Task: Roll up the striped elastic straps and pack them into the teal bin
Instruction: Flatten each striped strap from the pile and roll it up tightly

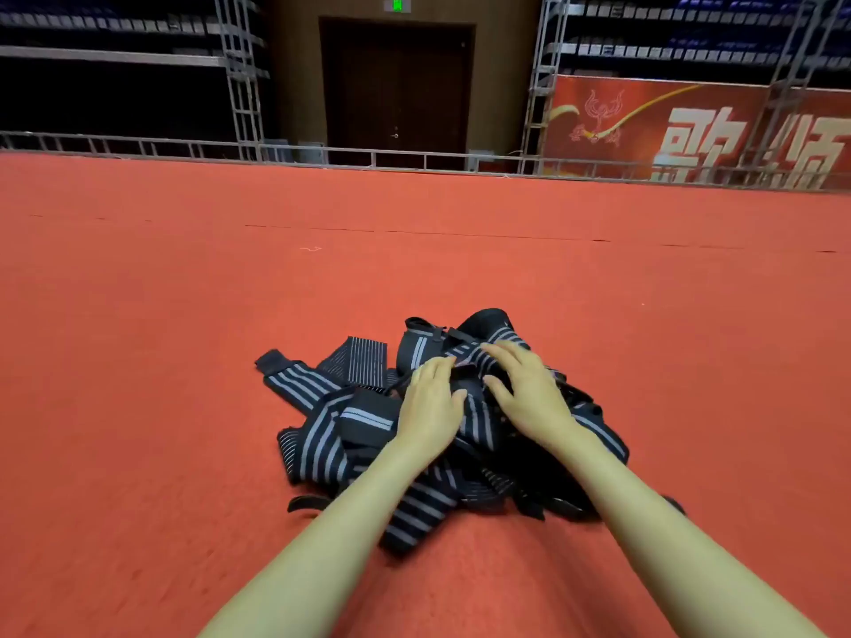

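A tangled heap of dark elastic straps with grey stripes (pixel 331 430) lies on the red carpet in front of me. Both hands rest on top of the heap near its middle. My left hand (pixel 433 402) lies palm down with fingers straight on the straps. My right hand (pixel 525 389) lies beside it, fingers spread and slightly bent over a strap, thumb toward the left hand. One rolled-looking strap (pixel 416 347) stands at the heap's far side. No teal bin is in view.
Red carpet (pixel 184 315) stretches all around the heap. A metal rail (pixel 322 154) bounds the carpet at the far edge, with a dark door (pixel 396 89), truss towers and a red banner (pixel 690 131) behind it.
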